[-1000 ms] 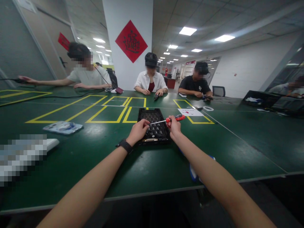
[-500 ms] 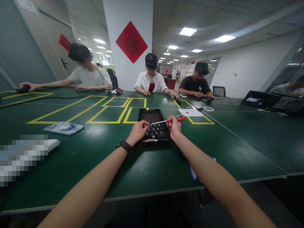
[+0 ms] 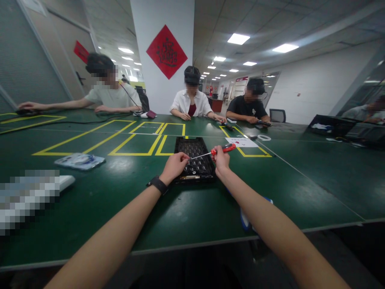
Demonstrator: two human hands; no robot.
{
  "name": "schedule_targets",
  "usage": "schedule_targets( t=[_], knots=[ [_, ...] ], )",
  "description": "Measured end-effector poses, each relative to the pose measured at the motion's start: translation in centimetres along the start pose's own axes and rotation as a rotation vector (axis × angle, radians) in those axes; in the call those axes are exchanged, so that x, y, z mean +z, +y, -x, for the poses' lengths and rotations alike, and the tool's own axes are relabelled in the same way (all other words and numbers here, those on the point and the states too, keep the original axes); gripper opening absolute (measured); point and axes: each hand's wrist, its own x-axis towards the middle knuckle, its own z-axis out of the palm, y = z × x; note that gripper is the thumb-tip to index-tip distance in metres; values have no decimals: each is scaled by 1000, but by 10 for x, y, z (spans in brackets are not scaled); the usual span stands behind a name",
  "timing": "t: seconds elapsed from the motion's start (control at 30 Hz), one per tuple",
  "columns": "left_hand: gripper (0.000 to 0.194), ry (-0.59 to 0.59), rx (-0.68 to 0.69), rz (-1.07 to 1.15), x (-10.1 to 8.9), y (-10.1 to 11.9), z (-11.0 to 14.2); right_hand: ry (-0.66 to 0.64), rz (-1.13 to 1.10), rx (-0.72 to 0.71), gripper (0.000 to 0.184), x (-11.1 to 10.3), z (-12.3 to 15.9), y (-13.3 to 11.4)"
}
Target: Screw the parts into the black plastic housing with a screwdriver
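Note:
A black case (image 3: pixel 198 175) with rows of small shiny pieces inside lies on the green table in front of me. My right hand (image 3: pixel 221 161) is wrapped round the red and black handle of a screwdriver (image 3: pixel 224 149) above the case's right side. Its metal shaft slants down to the left, and the tip meets the fingertips of my left hand (image 3: pixel 176 165). Those fingers are pinched together over the case's left side. Whatever they hold at the tip is too small to make out. A black band (image 3: pixel 158 184) circles my left wrist.
A patterned phone-like slab (image 3: pixel 80 161) and a blurred white object (image 3: pixel 66 183) lie to the left. A blue and white item (image 3: pixel 245 220) sits partly under my right forearm. Beyond are yellow tape outlines, a paper sheet (image 3: pixel 241 142), a tape roll (image 3: pixel 264 137) and several seated people.
My hands and the screwdriver hold nearly the same place. The view has shifted very slightly. Across the table, the left person's outstretched hand has moved a little further left.

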Motion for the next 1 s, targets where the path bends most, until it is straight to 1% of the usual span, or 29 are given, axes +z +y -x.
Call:
schedule_targets(
  t=[0.13, 0.23, 0.3, 0.37, 0.5, 0.63, 0.67, 0.73, 0.83, 0.9, 1.0],
  knots=[
    [17, -10, 2, -10, 1, -1, -1, -5, 109, -161, 18, 1, 6, -4],
    [18, -9, 17, -20, 1, -3, -1, -80, 233, -351, 20, 2, 18, -12],
    [18, -5, 31, -30, 1, -3, -1, -173, 318, -495, 20, 3, 29, -20],
    [18, -2, 47, -40, 1, -4, -1, -255, 385, -595, 16, 3, 41, -26],
    [19, 4, 76, -70, 1, -3, 0, -460, 491, -707, 8, 3, 57, -33],
    [20, 1, 64, -101, 0, -1, 2, -691, 667, -849, 9, 1, 60, -37],
    [20, 2, 63, -103, 0, 0, 2, -721, 706, -863, 9, 1, 59, -37],
    [20, 5, 67, -97, -1, 1, 2, -739, 755, -857, 8, 2, 57, -37],
    [20, 20, 71, -80, -1, 2, 2, -757, 755, -797, 9, 3, 55, -34],
    [21, 32, 54, -70, -2, 3, 2, -762, 717, -722, 13, 3, 54, -31],
    [26, 33, 17, -42, -4, 5, 2, -740, 623, -533, 17, 3, 54, -28]
  ],
)
